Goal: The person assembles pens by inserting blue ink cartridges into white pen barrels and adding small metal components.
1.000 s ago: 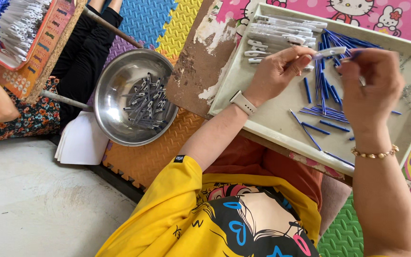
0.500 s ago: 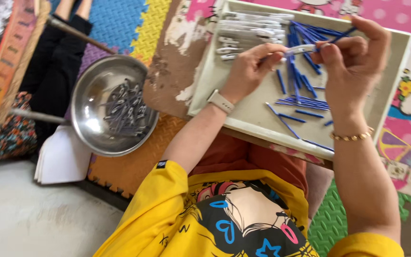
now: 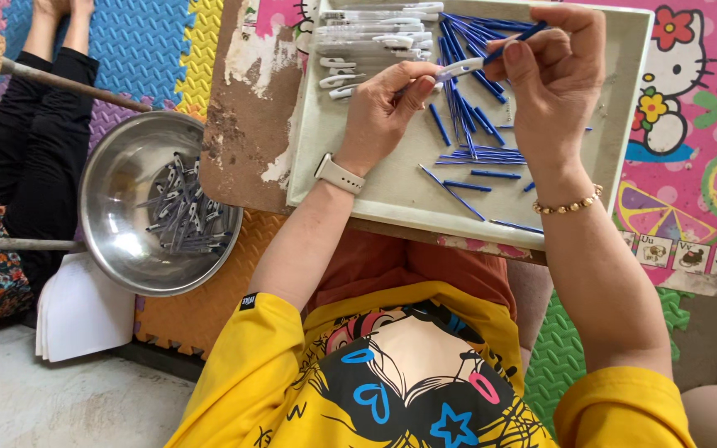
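Foam puzzle mats (image 3: 139, 50) in blue, yellow, orange and green cover the floor, seen from a single head camera looking straight down over a yellow printed shirt. A worn brown board (image 3: 246, 124) serves as a low worktop across the lap, and on it sits a shallow pale tray (image 3: 624, 99).

Inside the tray, white pen barrels (image 3: 367, 33) lie stacked at the far left corner, and loose blue refills (image 3: 466, 124) are scattered across the middle, some fanned out near the front edge.

Both hands meet above the tray's far side. The left hand (image 3: 383, 112), wearing a pale wristwatch (image 3: 339, 174), pinches one white barrel (image 3: 458, 68) between thumb and fingers. The right hand (image 3: 558, 75), with a beaded bracelet (image 3: 570, 205) at the wrist, pinches a blue refill (image 3: 512, 43) whose end sits at the barrel's mouth.

To the left on the floor, a steel bowl (image 3: 109, 216) holds a heap of small grey and white pen parts (image 3: 180, 216). A stack of white paper (image 3: 80, 311) lies just beside it. Another person's legs in black trousers (image 3: 22, 124) stretch along the far left.

Judged from this moment, the thin refill could bend or miss the narrow opening if the two pieces are not in line. A wrist could also brush the loose refills near the tray's front edge and roll them onto the mats.
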